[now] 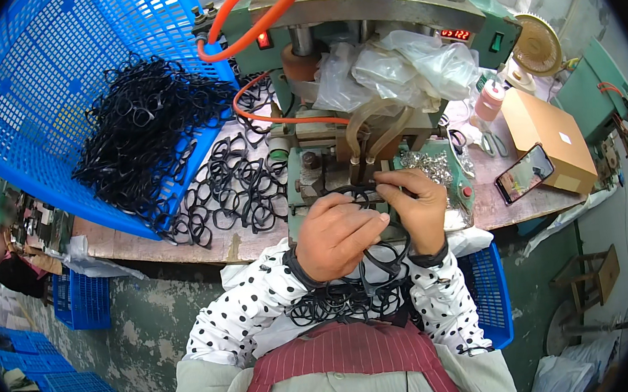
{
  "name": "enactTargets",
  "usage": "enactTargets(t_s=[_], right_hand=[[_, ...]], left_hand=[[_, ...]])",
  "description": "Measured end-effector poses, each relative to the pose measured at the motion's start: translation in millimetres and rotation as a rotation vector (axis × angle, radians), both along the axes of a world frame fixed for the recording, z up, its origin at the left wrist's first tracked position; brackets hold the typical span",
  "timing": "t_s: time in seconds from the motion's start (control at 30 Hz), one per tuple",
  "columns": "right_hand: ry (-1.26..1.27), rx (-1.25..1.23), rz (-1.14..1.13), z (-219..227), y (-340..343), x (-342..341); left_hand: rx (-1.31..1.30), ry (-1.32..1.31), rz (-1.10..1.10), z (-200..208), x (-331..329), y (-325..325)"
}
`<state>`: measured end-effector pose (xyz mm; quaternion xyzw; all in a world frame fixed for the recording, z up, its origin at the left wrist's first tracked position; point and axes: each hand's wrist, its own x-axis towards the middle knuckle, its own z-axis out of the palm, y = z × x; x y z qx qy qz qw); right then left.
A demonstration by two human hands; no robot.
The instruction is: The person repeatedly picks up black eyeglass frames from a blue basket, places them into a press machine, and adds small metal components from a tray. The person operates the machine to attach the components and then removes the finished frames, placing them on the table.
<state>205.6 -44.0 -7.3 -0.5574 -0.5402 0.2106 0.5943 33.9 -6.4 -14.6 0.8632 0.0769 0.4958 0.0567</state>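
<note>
Both my hands are at the front of a green pressing machine (300,174), under its metal tips (356,170). My left hand (337,235) is closed round a black eyeglass frame (359,193), partly hidden by the fingers. Thumb and forefinger of my right hand (418,204) are pinched together beside the frame, close to the tips; anything between them is too small to make out. More black eyeglass frames (386,261) lie below my hands, in my lap. Small shiny metal parts (429,165) are heaped on the machine's right side.
A blue basket (20,97) full of black frames (145,114) leans at the left, with loose frames (228,182) beside it. On the right are scissors (492,143), a pink bottle (489,101), a propped phone (524,174), a cardboard box (549,137) and a fan (537,42). An orange hose (249,11) crosses above.
</note>
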Motion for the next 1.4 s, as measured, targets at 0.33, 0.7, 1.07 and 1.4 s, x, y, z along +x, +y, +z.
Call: enactTargets(t_s=[0.33, 0.7, 1.07, 1.4], right_hand=[[0.328, 0.032, -0.031, -9.3, 23.6, -29.0], [0.336, 0.050, 0.023, -13.6, 28.6, -27.1], [0.431, 0.117, 0.006, -10.6, 28.0, -34.8], [0.256, 0.126, -0.100, -30.6, 31.4, 4.8]], left_hand=[[0.099, -0.013, -0.143, -12.3, -4.8, -3.3], [-0.727, -0.539, 0.069, 50.3, -22.3, 27.7], [-0.809, -0.428, 0.042, 63.5, -31.2, 26.2], [-0.038, 0.076, -0.153, -8.3, -2.8, -3.0]])
